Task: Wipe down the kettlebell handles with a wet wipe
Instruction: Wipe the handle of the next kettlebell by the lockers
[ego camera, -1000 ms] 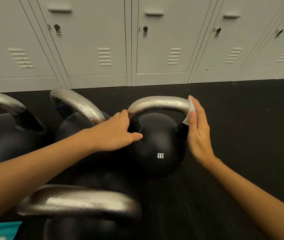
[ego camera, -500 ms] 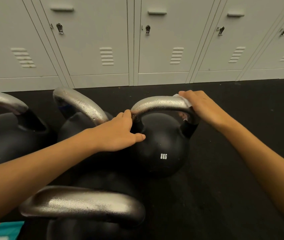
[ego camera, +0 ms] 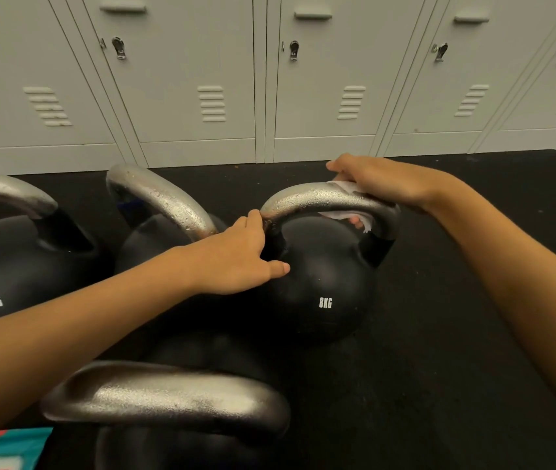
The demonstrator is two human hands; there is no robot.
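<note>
Right hand (ego camera: 381, 181) wiping handle (ego camera: 303, 200), wipe (ego camera: 344, 186)

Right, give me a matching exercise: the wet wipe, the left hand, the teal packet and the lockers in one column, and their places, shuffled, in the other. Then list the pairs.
Things
1. wet wipe
2. left hand
3. teal packet
4. lockers

Places
A. bottom left corner of the view
B. along the wall behind the kettlebells
C. under the right hand, wrapped on the silver handle
D. braced at the left base of that handle, thumb on the black 8KG kettlebell

Pairs: 1-C, 2-D, 3-A, 4-B
</note>
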